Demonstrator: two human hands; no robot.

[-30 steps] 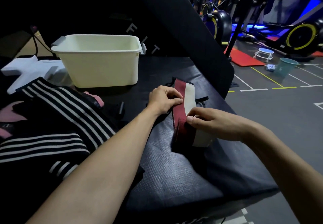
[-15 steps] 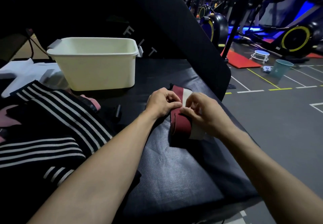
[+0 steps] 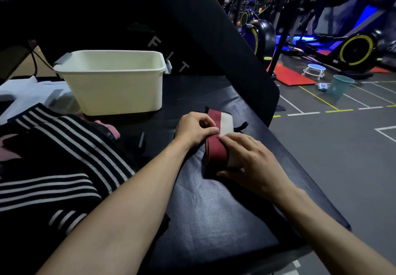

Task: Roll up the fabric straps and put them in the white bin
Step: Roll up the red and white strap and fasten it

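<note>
Two bare hands work a red-and-white strap point(image 3: 216, 146) at centre frame on a dark padded counter point(image 3: 214, 214) in a dim gym. The left hand point(image 3: 194, 127) curls its fingers over the strap's left edge and pinches it near the middle; the right hand point(image 3: 250, 161) lies across the nearer part, fingertips on the red band and thumb tucked under the near end, gripping the folded fabric. The strap's far end, red beside white, lies flat on the counter past the knuckles, with a short black loop point(image 3: 242, 125) trailing at its right, close to the counter's right edge.

The white bin point(image 3: 111, 90) stands upright at upper left of centre, well apart from the strap, its mouth open; what it holds cannot be seen. A bare stretch of dark padding runs between bin and hands. Black fabric with white stripes point(image 3: 64, 167) is heaped along the left side of the frame, with a pink patch point(image 3: 109, 127) showing at its upper edge near the bin's base. A slanted black pad point(image 3: 214, 38) rises behind the counter, closing off the far side.

To the right the counter drops away to grey floor point(image 3: 334, 156) marked with white and yellow lines. A teal cup point(image 3: 339, 87) stands there, with exercise bikes point(image 3: 355, 49) behind under blue light.
</note>
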